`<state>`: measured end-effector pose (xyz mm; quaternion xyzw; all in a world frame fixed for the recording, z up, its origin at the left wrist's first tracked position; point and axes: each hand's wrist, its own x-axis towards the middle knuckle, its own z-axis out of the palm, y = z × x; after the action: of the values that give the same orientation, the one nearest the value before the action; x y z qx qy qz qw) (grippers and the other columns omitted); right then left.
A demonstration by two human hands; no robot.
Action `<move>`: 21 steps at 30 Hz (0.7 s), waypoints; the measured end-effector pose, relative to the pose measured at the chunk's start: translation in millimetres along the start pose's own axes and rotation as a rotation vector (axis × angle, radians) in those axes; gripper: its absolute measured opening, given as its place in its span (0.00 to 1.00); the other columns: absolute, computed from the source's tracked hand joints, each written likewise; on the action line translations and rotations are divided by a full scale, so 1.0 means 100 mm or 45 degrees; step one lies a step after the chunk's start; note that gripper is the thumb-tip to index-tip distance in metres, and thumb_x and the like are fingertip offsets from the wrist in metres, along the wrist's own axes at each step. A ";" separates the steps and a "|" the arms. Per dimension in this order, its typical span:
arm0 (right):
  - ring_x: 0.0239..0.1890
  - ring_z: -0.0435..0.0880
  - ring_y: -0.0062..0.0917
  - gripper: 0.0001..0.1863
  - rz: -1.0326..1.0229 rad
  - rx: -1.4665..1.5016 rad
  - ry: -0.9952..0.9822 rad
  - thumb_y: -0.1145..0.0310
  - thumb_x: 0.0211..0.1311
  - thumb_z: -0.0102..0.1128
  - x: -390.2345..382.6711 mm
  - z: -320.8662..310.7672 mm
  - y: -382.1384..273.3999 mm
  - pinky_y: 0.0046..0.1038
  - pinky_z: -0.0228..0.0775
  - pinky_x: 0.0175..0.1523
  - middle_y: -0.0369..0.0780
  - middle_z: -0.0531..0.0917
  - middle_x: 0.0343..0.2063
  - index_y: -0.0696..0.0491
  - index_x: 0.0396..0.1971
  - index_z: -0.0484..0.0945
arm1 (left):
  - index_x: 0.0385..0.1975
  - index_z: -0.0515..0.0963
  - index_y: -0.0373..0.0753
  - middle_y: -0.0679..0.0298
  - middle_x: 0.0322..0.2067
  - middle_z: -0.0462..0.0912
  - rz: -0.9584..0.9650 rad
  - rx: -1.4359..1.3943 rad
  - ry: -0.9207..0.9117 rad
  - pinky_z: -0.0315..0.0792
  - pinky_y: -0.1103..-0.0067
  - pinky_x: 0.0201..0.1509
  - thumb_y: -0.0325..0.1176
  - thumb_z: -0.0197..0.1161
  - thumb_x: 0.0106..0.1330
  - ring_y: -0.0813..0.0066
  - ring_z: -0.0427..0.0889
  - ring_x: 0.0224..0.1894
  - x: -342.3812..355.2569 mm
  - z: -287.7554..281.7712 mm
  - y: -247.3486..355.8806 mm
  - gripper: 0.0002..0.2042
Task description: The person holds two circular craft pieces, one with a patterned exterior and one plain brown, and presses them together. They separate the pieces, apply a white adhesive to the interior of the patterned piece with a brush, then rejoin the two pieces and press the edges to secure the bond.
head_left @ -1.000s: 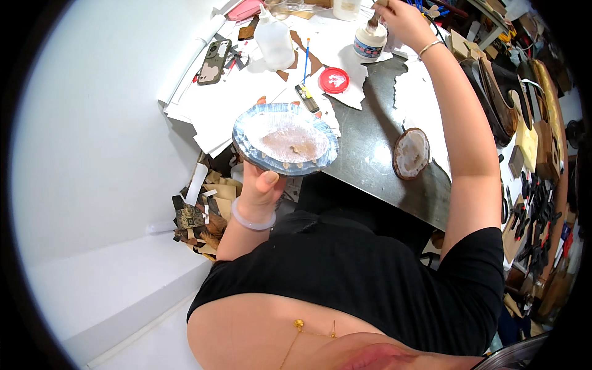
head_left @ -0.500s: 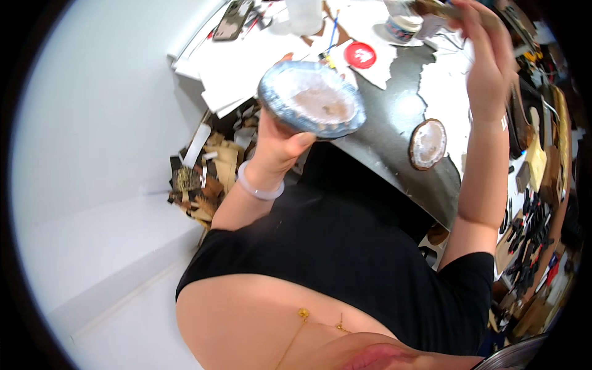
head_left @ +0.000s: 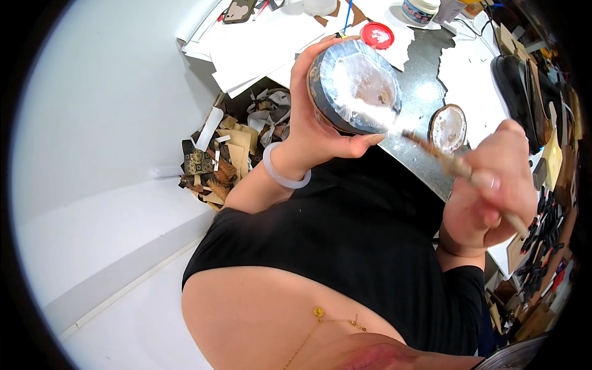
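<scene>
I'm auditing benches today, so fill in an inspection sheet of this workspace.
Surface: grey metal tabletop, partly under white paper; small oval piece lying there.
Work items: blue-rimmed oval piece; brush, its tip near that piece.
Clutter: phone, red lid, scrap heap beside the table.
Hands: left hand holds the blue-rimmed oval piece; right hand grips the brush.
Cables: thin dark cord, upper right.
Surroundings: white wall on the left.

Grey metal tabletop (head_left: 425, 77), white papers (head_left: 259, 46), red lid (head_left: 377, 36), brown-rimmed oval (head_left: 448, 128)
</scene>
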<state>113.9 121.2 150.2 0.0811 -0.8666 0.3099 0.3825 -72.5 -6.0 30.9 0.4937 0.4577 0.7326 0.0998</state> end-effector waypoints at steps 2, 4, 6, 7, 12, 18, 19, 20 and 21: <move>0.26 0.73 0.24 0.18 0.022 -0.031 0.014 0.47 0.75 0.50 0.01 0.00 0.02 0.32 0.61 0.42 0.36 0.82 0.24 0.46 0.39 0.76 | 0.72 0.48 0.36 0.51 0.65 0.62 -0.010 0.025 -0.015 0.68 0.66 0.69 0.46 0.85 0.43 0.59 0.68 0.67 0.01 0.01 0.02 0.60; 0.26 0.73 0.23 0.17 -0.006 -0.032 -0.032 0.47 0.76 0.50 0.01 0.02 0.02 0.32 0.61 0.42 0.36 0.81 0.24 0.47 0.42 0.75 | 0.72 0.48 0.36 0.50 0.66 0.62 0.037 -0.020 -0.017 0.68 0.66 0.69 0.45 0.85 0.45 0.59 0.68 0.67 -0.01 0.02 0.00 0.59; 0.26 0.73 0.23 0.17 -0.013 0.026 -0.027 0.48 0.76 0.50 -0.01 -0.01 0.02 0.31 0.61 0.42 0.37 0.81 0.25 0.47 0.43 0.75 | 0.72 0.49 0.36 0.49 0.66 0.62 0.121 -0.026 -0.043 0.68 0.66 0.68 0.43 0.84 0.45 0.60 0.68 0.67 -0.01 0.02 -0.04 0.57; 0.26 0.73 0.23 0.17 0.033 0.105 0.078 0.49 0.76 0.50 -0.06 0.02 0.02 0.31 0.61 0.42 0.37 0.82 0.25 0.48 0.43 0.75 | 0.72 0.49 0.37 0.49 0.65 0.62 0.119 0.004 -0.059 0.68 0.66 0.68 0.43 0.84 0.45 0.59 0.68 0.67 0.00 0.00 -0.04 0.57; 0.26 0.74 0.23 0.16 0.022 0.100 0.074 0.51 0.77 0.50 -0.07 0.08 0.11 0.30 0.60 0.42 0.36 0.79 0.24 0.49 0.44 0.75 | 0.71 0.48 0.37 0.47 0.65 0.63 -0.003 -0.037 0.006 0.69 0.65 0.68 0.40 0.84 0.45 0.58 0.69 0.67 -0.01 0.05 0.09 0.57; 0.28 0.73 0.24 0.16 0.129 0.148 0.233 0.52 0.77 0.50 -0.13 0.03 0.08 0.30 0.61 0.42 0.35 0.79 0.25 0.50 0.43 0.76 | 0.73 0.46 0.40 0.50 0.66 0.63 -0.155 -0.275 0.068 0.70 0.64 0.69 0.37 0.86 0.41 0.58 0.69 0.67 -0.01 0.08 0.10 0.61; 0.27 0.72 0.23 0.16 0.063 0.109 0.156 0.51 0.76 0.50 -0.12 0.05 0.13 0.30 0.61 0.42 0.34 0.78 0.24 0.50 0.43 0.76 | 0.74 0.45 0.41 0.52 0.66 0.63 -0.146 -0.254 0.019 0.70 0.63 0.69 0.36 0.86 0.40 0.58 0.68 0.67 -0.03 0.04 0.08 0.62; 0.27 0.72 0.23 0.17 0.029 0.129 0.128 0.51 0.76 0.51 -0.13 0.05 0.15 0.31 0.61 0.42 0.34 0.78 0.24 0.50 0.43 0.76 | 0.74 0.45 0.41 0.52 0.66 0.63 -0.128 -0.252 0.016 0.70 0.63 0.69 0.36 0.86 0.40 0.59 0.68 0.68 -0.05 0.04 0.06 0.62; 0.27 0.72 0.23 0.17 0.002 0.139 0.098 0.50 0.76 0.51 -0.13 0.04 0.15 0.31 0.61 0.42 0.34 0.78 0.23 0.50 0.43 0.76 | 0.74 0.45 0.41 0.52 0.66 0.62 -0.111 -0.260 0.010 0.70 0.63 0.69 0.36 0.86 0.40 0.59 0.68 0.68 -0.05 0.03 0.03 0.62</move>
<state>114.6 129.7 131.4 0.0893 -0.8330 0.3600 0.4105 -66.8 -9.1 30.5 0.4577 0.4023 0.7723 0.1797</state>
